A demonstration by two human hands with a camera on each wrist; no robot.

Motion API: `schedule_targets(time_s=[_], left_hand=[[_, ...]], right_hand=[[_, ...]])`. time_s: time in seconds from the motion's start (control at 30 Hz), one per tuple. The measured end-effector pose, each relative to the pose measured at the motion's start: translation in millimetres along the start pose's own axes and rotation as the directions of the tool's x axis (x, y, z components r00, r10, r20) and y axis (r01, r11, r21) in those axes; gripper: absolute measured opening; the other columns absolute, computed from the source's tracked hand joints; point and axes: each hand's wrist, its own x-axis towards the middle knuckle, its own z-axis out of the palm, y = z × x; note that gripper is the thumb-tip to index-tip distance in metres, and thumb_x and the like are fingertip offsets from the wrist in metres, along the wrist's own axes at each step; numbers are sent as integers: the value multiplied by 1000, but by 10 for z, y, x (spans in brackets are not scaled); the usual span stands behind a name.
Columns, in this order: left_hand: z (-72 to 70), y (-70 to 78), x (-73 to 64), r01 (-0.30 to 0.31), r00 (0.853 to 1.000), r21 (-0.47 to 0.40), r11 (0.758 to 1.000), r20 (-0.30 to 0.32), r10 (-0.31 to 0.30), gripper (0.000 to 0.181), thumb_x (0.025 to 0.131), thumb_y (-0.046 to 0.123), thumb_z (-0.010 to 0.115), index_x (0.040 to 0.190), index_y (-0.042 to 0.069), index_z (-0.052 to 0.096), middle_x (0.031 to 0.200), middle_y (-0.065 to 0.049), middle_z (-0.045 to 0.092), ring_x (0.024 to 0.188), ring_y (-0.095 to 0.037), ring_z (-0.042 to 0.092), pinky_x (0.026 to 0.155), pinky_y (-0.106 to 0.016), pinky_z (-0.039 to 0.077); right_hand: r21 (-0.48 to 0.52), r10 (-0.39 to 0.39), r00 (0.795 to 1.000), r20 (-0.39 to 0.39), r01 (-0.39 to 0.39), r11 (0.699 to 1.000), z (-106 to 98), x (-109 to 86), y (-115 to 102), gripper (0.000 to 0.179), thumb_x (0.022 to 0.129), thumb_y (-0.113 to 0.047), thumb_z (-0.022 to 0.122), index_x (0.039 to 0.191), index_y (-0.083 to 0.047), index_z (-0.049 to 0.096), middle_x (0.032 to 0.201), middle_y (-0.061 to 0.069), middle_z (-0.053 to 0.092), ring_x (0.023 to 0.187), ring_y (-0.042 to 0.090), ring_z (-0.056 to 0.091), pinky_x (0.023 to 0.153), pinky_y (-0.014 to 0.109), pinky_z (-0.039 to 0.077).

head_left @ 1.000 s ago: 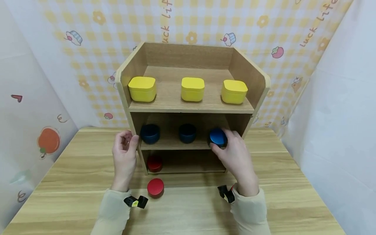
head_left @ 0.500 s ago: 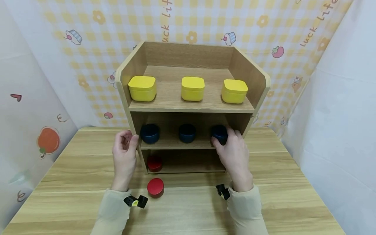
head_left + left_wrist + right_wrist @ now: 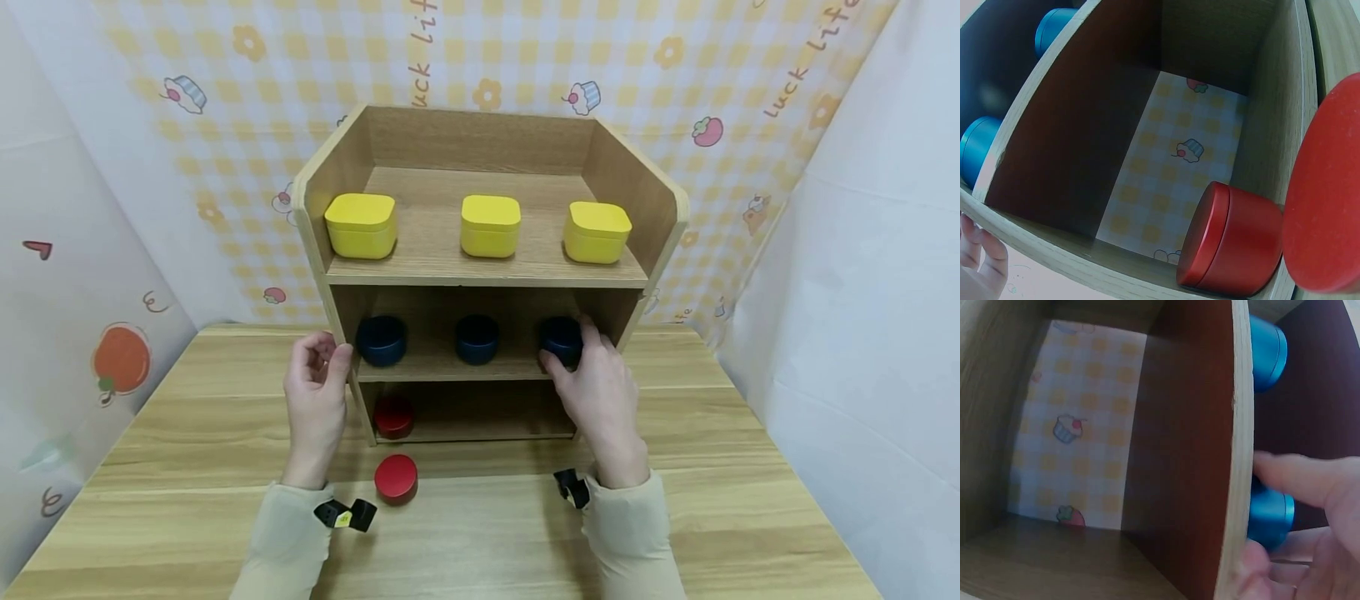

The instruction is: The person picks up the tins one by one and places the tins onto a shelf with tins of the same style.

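Note:
In the head view my right hand (image 3: 603, 400) holds a round blue tin (image 3: 560, 337) at the right end of the middle shelf, thumb on one side and fingers on the other. The right wrist view shows the same tin (image 3: 1270, 515) standing between thumb and fingers. Two more blue tins, one in the middle (image 3: 477, 340) and one at the left (image 3: 382, 341), share that shelf. My left hand (image 3: 317, 400) is beside the left side panel of the wooden shelf unit (image 3: 480, 277), fingers loosely curled, thumb at the panel's edge. Whether it presses the panel I cannot tell.
Several yellow boxes, one at the centre (image 3: 490, 227), line the top shelf. A red tin (image 3: 393, 417) stands at the left of the bottom shelf. Another red tin (image 3: 396, 479) is on the table (image 3: 480, 542) in front. A checked cloth (image 3: 487, 50) hangs behind.
My right hand has shifted the blue tin slightly right and back on the middle shelf, then stays there with its fingers around it. The left hand has hardly moved.

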Motion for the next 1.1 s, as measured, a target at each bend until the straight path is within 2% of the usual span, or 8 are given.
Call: schedule_targets(time_s=[0.17, 0.33, 0.43, 0.5, 0.6, 0.73, 0.97, 1.1], left_hand=[[-3, -13, 4, -1, 1000, -10, 1000, 0, 1, 13, 95, 1, 61, 106, 6, 57, 92, -2, 51, 86, -15, 49, 76, -20, 41], [-10, -27, 12, -8, 1000, -13, 1000, 4, 8, 13, 95, 2, 61, 107, 6, 57, 93, -2, 51, 86, -15, 49, 75, -20, 40], [-12, -31, 9, -12, 1000, -11, 1000, 6, 12, 13, 95, 1, 61, 107, 6, 57, 93, -2, 51, 86, -15, 49, 75, -20, 40], [-11, -33, 7, -13, 1000, -22, 1000, 6, 13, 13, 95, 1, 61, 106, 5, 57, 93, -2, 51, 86, -15, 48, 75, -20, 40], [-11, -36, 6, -18, 1000, -31, 999, 5, 18, 13, 95, 0, 61, 107, 4, 57, 92, -2, 51, 86, -15, 48, 75, -19, 40], [-10, -33, 7, -18, 1000, -33, 999, 2, 18, 13, 94, 0, 61, 106, 4, 57, 92, -2, 51, 85, -15, 49, 74, -19, 40], [-9, -36, 8, -14, 1000, -32, 999, 1, 14, 13, 94, 0, 62, 106, 4, 57, 92, -2, 51, 85, -15, 49, 74, -19, 40], [-9, -32, 6, -13, 1000, -31, 999, 1, 13, 13, 94, 0, 62, 106, 3, 57, 92, -2, 51, 85, -15, 49, 74, -19, 40]], right_hand=[[18, -24, 999, 47, 23, 1000, -80, -35, 0, 91, 84, -45, 74, 151, -4, 29, 129, 27, 55, 105, 47, 59, 82, 59, 46], [18, -69, 994, 90, 68, 998, -199, -98, -17, 92, 86, -48, 72, 154, -7, 24, 135, 24, 52, 106, 45, 59, 83, 60, 46], [-11, -79, 990, 118, 81, 997, -274, -151, -33, 87, 87, -49, 70, 153, -9, 28, 136, 21, 51, 106, 42, 60, 80, 60, 46], [-32, -83, 989, 120, 88, 996, -320, -186, -49, 82, 88, -49, 69, 151, -10, 34, 132, 19, 55, 100, 39, 62, 75, 59, 48], [-47, -98, 990, 104, 103, 994, -378, -234, -82, 74, 88, -48, 69, 146, -12, 42, 110, 13, 64, 82, 28, 64, 64, 50, 49], [-53, -116, 990, 80, 120, 991, -449, -299, -135, 66, 88, -48, 69, 141, -14, 50, 80, 1, 59, 65, 15, 54, 53, 38, 43], [-37, -151, 984, 99, 155, 987, -487, -366, -216, 59, 87, -46, 70, 136, -15, 56, 97, -2, 68, 69, 11, 56, 53, 36, 43], [-1, -205, 969, 140, 207, 978, -453, -394, -277, 56, 87, -43, 72, 133, -13, 59, 93, -5, 66, 68, 9, 54, 53, 33, 43]])
